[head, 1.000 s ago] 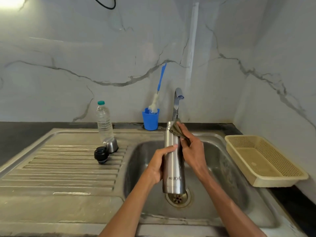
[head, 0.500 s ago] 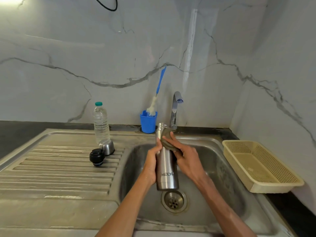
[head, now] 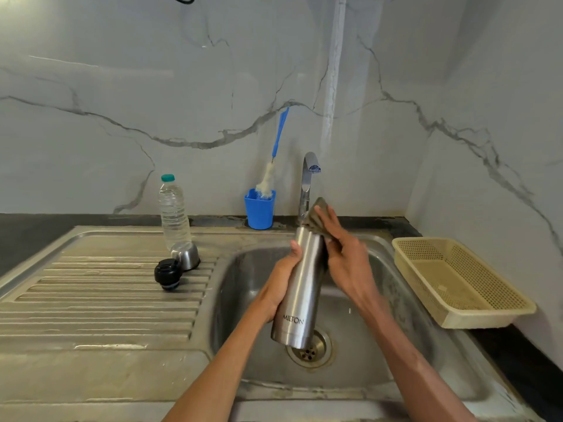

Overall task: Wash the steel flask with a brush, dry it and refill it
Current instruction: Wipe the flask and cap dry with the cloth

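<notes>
The steel flask [head: 297, 293] stands nearly upright over the sink basin [head: 380, 339], its mouth uncovered. My left hand [head: 278, 284] grips its body from the left side. My right hand [head: 344, 257] presses a grey-brown cloth [head: 315, 219] against the flask's upper right side and rim. The bottle brush [head: 275, 159], blue-handled with white bristles, stands in a blue cup [head: 260, 210] behind the sink. The flask's steel cap [head: 185, 255] and black stopper [head: 167, 274] lie on the ribbed drainboard. A clear plastic water bottle [head: 173, 211] stands behind them.
The tap [head: 307, 181] rises just behind the flask with no water running. A beige plastic basket [head: 457, 281] sits on the counter right of the sink. The drain [head: 310, 351] is below the flask. Marble walls close in behind and on the right.
My right hand with the cloth has slid up toward the flask's rim after being lower on the neck. The flask stays gripped over the basin; my view shifted slightly.
</notes>
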